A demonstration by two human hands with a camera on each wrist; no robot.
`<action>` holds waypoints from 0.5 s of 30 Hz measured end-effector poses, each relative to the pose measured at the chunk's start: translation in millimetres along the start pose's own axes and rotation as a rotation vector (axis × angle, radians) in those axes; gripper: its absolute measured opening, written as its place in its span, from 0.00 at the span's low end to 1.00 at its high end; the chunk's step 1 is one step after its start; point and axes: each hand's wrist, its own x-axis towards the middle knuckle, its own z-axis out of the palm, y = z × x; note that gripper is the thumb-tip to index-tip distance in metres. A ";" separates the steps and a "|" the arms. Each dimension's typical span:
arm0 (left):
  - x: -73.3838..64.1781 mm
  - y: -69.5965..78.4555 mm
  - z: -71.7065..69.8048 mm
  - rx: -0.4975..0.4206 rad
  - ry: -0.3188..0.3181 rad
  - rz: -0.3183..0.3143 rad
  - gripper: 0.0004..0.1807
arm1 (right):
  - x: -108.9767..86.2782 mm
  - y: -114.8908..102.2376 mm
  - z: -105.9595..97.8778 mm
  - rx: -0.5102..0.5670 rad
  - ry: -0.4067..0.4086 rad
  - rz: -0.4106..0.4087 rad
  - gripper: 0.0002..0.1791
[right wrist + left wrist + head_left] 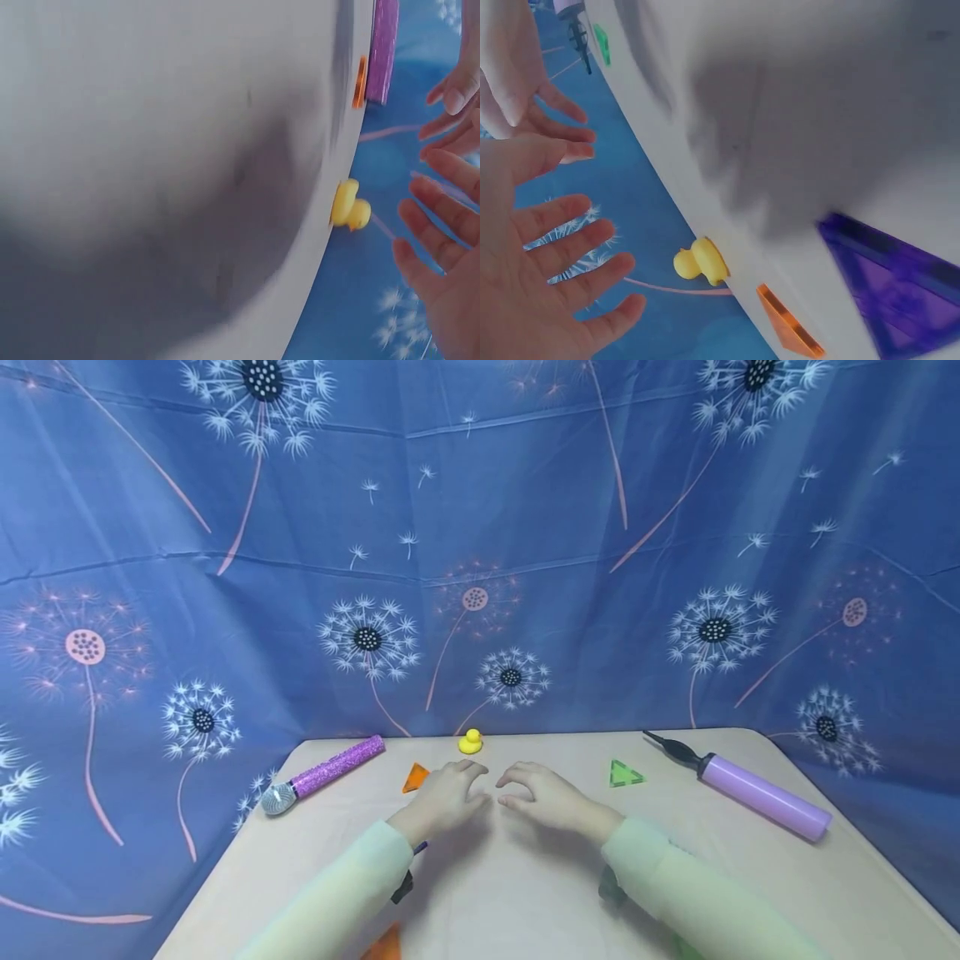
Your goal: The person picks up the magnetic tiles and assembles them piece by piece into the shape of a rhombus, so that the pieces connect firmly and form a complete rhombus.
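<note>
Both hands hover over the table with nothing in them, fingertips facing each other a short way apart. The left hand (pixel 448 795) has loosely bent fingers in the head view; its fingers (pixel 585 251) look spread in the left wrist view. Opposite it, the right hand (pixel 551 800) also shows relaxed, separated fingers (pixel 431 225). Just beyond the hands sits a yellow toy duck (pixel 470 742). An orange triangular tile (pixel 415 777) lies beside the left hand. A purple triangular tile (pixel 907 296) shows in the left wrist view, mostly hidden by the left arm from the head.
A glittery purple microphone (pixel 330 772) lies at the left edge of the pale table (pixel 525 902). Rightward are a green triangular tile (pixel 625 773) and a lilac hand pump (pixel 765 795). Another orange piece (pixel 386 943) shows near the left sleeve. A blue dandelion-print cloth (pixel 570 610) hangs behind.
</note>
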 end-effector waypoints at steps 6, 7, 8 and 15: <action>-27.8 -15.2 -2.6 -0.020 0.024 -0.007 0.23 | -1.0 -23.8 14.3 0.045 -0.073 -0.133 0.13; -31.6 -17.5 -3.8 -0.022 0.028 -0.006 0.23 | -1.4 -28.0 16.1 0.044 -0.090 -0.145 0.13; -35.3 -19.6 -5.1 -0.022 0.034 -0.002 0.23 | -1.9 -32.3 17.5 0.046 -0.110 -0.155 0.13; -61.3 -38.9 -2.4 0.001 0.063 0.045 0.20 | -4.2 -51.5 32.9 -0.008 -0.211 -0.257 0.16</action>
